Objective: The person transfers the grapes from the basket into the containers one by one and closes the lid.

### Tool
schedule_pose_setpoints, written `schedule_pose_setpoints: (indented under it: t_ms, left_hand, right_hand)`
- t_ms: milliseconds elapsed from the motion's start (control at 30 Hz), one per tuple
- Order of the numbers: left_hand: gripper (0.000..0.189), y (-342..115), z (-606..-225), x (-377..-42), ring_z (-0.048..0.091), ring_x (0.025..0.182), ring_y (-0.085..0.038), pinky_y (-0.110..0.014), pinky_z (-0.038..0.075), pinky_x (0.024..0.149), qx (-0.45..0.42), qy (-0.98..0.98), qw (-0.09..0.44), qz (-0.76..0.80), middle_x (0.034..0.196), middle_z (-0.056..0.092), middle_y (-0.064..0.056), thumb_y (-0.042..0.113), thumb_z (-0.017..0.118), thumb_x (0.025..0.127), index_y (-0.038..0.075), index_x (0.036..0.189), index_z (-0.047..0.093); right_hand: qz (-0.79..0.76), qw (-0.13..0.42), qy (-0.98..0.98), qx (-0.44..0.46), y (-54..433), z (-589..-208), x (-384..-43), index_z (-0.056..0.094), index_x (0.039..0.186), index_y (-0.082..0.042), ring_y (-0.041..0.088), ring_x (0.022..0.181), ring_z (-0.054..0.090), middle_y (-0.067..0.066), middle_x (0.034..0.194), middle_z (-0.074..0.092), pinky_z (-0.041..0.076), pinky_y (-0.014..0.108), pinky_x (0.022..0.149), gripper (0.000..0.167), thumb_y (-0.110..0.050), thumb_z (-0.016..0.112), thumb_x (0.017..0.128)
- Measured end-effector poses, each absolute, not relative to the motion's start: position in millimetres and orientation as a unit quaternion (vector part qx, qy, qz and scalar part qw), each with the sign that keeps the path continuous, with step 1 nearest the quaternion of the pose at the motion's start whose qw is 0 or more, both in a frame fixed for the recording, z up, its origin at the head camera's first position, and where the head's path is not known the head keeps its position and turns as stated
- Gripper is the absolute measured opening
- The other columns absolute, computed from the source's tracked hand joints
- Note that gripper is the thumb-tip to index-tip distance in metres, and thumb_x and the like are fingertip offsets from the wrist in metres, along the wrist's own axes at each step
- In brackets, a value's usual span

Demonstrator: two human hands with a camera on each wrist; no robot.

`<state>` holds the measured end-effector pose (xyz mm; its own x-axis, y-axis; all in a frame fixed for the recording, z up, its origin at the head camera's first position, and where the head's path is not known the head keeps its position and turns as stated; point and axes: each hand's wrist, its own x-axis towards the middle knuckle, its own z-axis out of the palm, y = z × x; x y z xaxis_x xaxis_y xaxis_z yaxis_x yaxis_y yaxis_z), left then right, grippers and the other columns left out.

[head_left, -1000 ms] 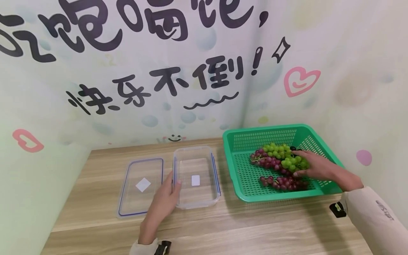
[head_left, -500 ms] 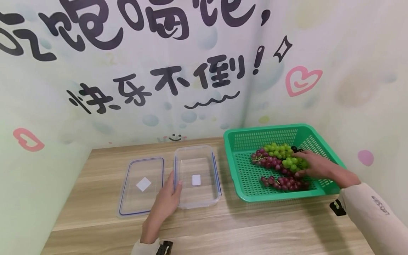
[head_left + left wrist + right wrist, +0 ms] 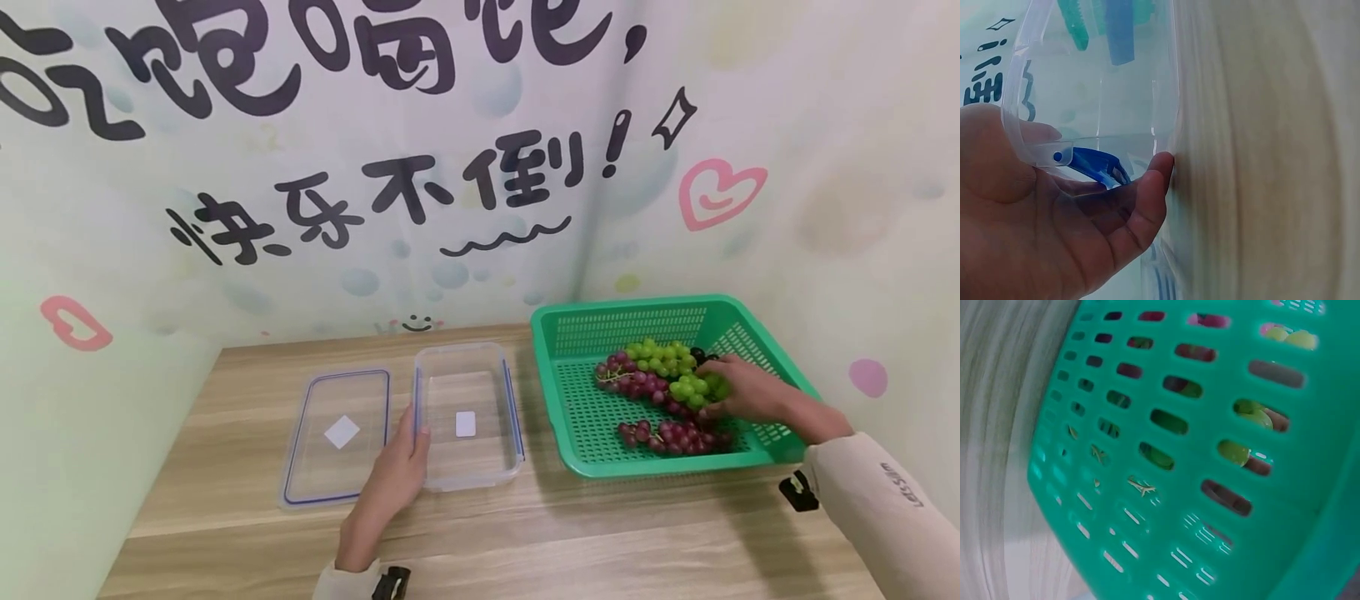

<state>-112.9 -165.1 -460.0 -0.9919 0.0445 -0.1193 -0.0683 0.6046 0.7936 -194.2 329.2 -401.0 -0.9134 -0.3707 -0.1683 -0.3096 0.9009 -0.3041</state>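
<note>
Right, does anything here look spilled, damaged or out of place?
Nothing spilled or damaged stands out; the grapes lie inside the basket. Only the lid has its label askew, turned cornerwise, whereas the box has one sitting square.

I am in a small, food-themed nook: pale walls (image 3: 480, 308) close in on my wood-grain bench (image 3: 525, 542), with black Chinese lettering (image 3: 408, 187) about eating and drinking one's fill. Grapes (image 3: 648, 387) in a green basket (image 3: 551, 408) fit that; home or shop, I cannot tell.
</note>
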Motion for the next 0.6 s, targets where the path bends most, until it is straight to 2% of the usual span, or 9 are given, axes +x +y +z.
schedule_pose_setpoints:
  t_ms: [333,600]
  left_hand:
    - [0.058,-165.3,-458.7,-111.4,0.027,0.144,-0.046,-0.062,0.026,0.115,-0.003,0.898,0.064,0.435,0.157,0.027,-0.029,0.025,0.032,0.109,-0.003,0.156,0.014]
    - [0.058,-165.7,-458.8,-111.2,0.028,0.144,-0.046,-0.062,0.027,0.114,-0.003,0.899,0.063,0.433,0.156,0.029,-0.029,0.025,0.032,0.109,-0.002,0.157,0.014]
  right_hand:
    - [-0.133,0.095,0.969,-0.183,332.6,-401.3,-194.7,0.063,0.118,0.006,0.05,0.101,0.057,0.037,0.118,0.053,0.053,0.058,0.076,0.049,-0.019,0.081,0.08]
    - [-0.143,0.094,0.968,-0.183,332.1,-399.9,-194.9,0.061,0.112,0.004,0.031,0.086,0.058,0.032,0.112,0.055,0.048,0.04,0.062,0.041,-0.018,0.077,0.082]
